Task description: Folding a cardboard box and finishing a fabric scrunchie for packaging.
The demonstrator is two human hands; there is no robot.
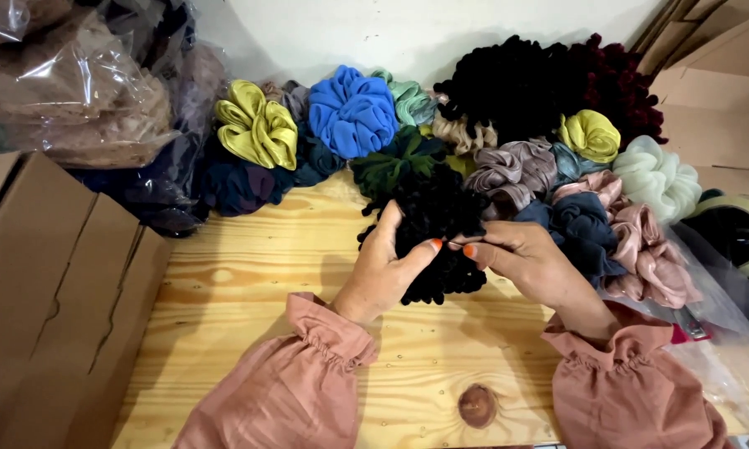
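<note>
Fuzzy black scrunchie pinched between left hand and right hand.

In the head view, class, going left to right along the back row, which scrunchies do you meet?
Yellow-green scrunchie → blue scrunchie → black scrunchie pile → yellow scrunchie → pale mint scrunchie.

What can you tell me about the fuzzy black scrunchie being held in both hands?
The fuzzy black scrunchie is a gathered ring of dark, plush, velvety-looking fabric with deep ruffles. It is held just above the pale wooden table, in front of the pile of coloured scrunchies. The left hand cups its left side; the right hand pinches its right edge.
</note>
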